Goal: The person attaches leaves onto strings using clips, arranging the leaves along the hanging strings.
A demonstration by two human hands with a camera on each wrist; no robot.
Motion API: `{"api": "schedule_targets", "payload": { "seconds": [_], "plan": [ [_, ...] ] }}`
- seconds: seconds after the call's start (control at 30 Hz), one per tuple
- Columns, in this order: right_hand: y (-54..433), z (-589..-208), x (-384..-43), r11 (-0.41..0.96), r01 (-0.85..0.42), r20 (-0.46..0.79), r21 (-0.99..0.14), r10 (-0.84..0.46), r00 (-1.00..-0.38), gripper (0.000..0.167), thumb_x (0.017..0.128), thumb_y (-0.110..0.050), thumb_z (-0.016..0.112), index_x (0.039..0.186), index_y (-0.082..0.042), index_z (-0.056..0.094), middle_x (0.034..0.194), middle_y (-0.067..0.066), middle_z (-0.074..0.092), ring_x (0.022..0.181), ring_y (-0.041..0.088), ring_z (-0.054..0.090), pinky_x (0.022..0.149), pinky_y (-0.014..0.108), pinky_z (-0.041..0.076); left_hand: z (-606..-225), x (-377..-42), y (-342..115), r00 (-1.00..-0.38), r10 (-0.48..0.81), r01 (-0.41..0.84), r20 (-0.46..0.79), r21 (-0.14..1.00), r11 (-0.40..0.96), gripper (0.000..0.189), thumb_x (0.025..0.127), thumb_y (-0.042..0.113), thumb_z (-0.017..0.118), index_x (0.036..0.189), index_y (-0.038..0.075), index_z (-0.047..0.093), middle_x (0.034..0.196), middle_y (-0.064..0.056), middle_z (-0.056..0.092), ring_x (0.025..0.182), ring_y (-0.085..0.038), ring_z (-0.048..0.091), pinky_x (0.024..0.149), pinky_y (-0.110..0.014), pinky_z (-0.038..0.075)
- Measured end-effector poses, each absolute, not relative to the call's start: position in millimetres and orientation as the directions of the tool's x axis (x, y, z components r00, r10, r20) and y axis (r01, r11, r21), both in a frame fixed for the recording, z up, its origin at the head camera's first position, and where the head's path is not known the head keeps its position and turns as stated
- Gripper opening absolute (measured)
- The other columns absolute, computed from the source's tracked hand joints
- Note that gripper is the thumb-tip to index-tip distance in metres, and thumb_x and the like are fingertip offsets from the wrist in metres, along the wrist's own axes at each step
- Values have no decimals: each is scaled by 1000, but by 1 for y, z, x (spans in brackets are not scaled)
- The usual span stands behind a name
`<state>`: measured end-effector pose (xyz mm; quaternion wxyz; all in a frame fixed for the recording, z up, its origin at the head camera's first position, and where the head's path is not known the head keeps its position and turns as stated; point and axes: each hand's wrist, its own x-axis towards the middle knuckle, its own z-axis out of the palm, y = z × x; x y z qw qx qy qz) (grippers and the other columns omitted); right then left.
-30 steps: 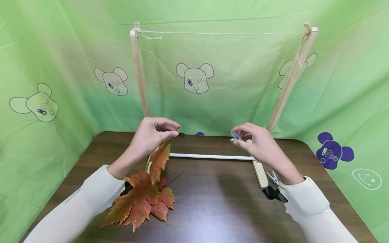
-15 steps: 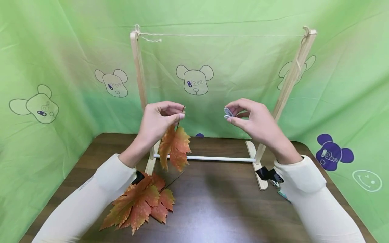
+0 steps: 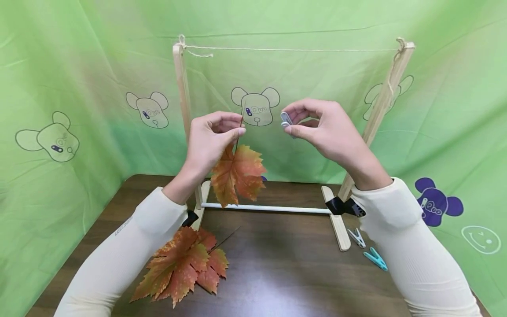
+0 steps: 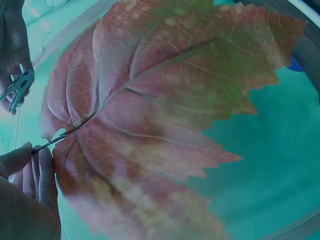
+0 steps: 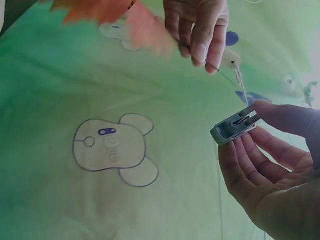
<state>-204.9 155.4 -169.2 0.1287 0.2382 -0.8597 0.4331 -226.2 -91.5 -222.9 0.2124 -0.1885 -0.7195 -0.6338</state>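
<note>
In the head view my left hand (image 3: 211, 136) pinches an orange-red maple leaf (image 3: 237, 176) by its thin stem, and the blade hangs below the fingers. The left wrist view shows that leaf (image 4: 135, 115) close up, its stem between thumb and fingers. To the right, my right hand (image 3: 325, 123) holds a grey clothespin (image 3: 286, 119) between thumb and fingertips. Seen from the right wrist, the clothespin (image 5: 235, 125) is gripped at its handle end. Both hands are raised below a string (image 3: 293, 49), apart from each other and from it.
The string is tied between two wooden posts (image 3: 181, 88), joined low down by a white rod (image 3: 277, 208). More maple leaves (image 3: 186, 268) lie on the brown table (image 3: 269, 264) at left. A white clothespin (image 3: 357, 237) and a turquoise clothespin (image 3: 375, 259) lie at right.
Both hands have risen from near the table and come closer together. The leaf has lifted with the left hand, now hanging spread out. The clothespins on the table have come into view.
</note>
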Motion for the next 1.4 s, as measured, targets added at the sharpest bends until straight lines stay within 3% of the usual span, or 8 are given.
{"api": "schedule_targets", "payload": {
  "seconds": [0.2,0.5,1.03,1.4],
  "plan": [
    [141,-151,-210,463,-547,450,-698,-310,-837,27,98,-5,71,125,-3,70,107,6,72,99,15,67,92,21,56,-213,-235,-90,-833,-32,546,552,831,106,22,86,0,84,107,-1,79,84,2,76,67,-8,67,64,-20,56],
    [123,-124,-218,377,-586,489,-717,-327,-809,24,99,-4,69,123,-6,66,109,0,67,103,16,65,91,26,48,-201,-243,-86,-826,-121,550,550,834,41,22,86,0,84,107,-1,79,92,-9,78,74,-11,70,69,-22,59],
    [93,-95,-240,170,-637,569,-752,-320,-757,16,97,2,69,108,-8,65,101,3,65,92,19,66,89,27,48,-184,-255,-85,-801,-228,570,553,821,-12,23,88,4,84,110,-2,78,95,-6,79,74,-10,70,67,-22,60],
    [71,-81,-256,0,-655,633,-756,-257,-730,20,91,11,70,97,-7,66,94,5,63,82,20,64,84,28,46,-178,-263,-86,-808,-239,558,539,830,-12,19,90,3,81,109,1,80,92,-4,77,74,-9,70,67,-22,59]
  ]
}}
